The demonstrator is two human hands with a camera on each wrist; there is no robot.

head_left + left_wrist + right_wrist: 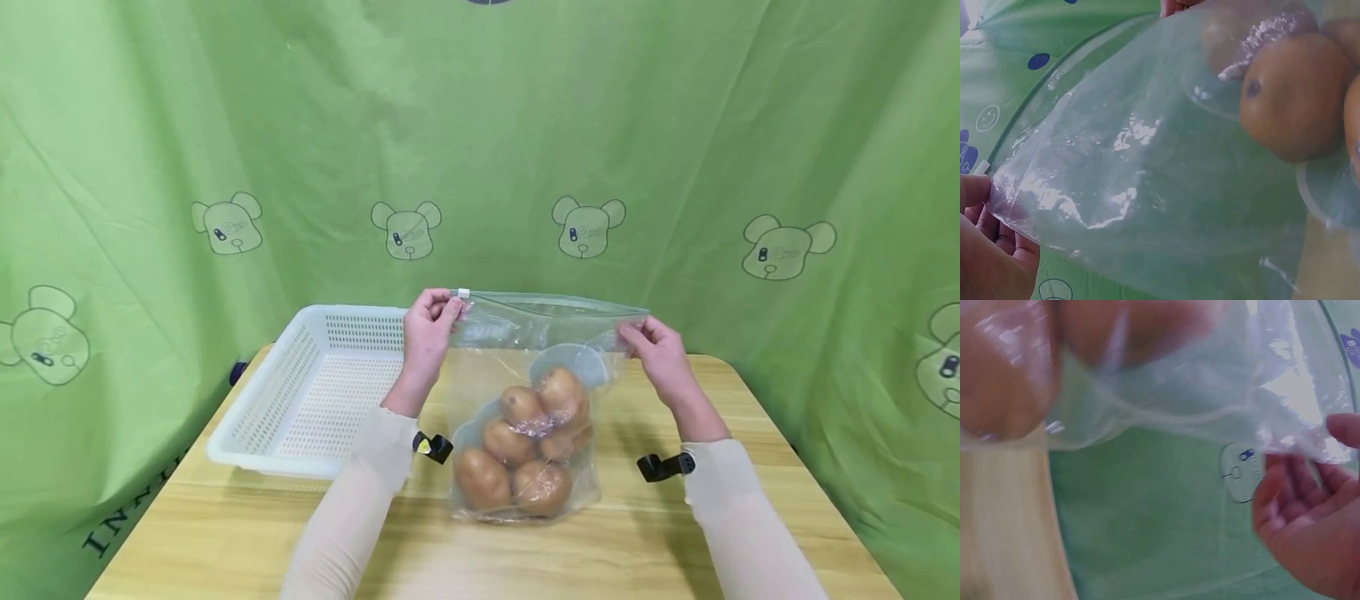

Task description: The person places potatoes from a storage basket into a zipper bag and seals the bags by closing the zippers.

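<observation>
A clear slider zip bag (480, 375) hangs upright between my hands, over the table. Several smooth brown rounded things that look like potatoes (543, 487) fill its lower part. My left hand (426, 337) pinches the bag's top left corner, right by the white slider (463, 293). With thumb and fingers, my right hand (663, 358) pinches the opposite top corner. Between them the mouth edge bows slightly apart. In the left wrist view, one brown thing (1297, 97) shows a dark spot through the plastic.
A white perforated plastic basket (247, 392) stands on the wooden table (637, 542) to the left, partly behind my left forearm. A green curtain (480, 125) with cartoon bear heads hangs behind the table and along its sides.
</observation>
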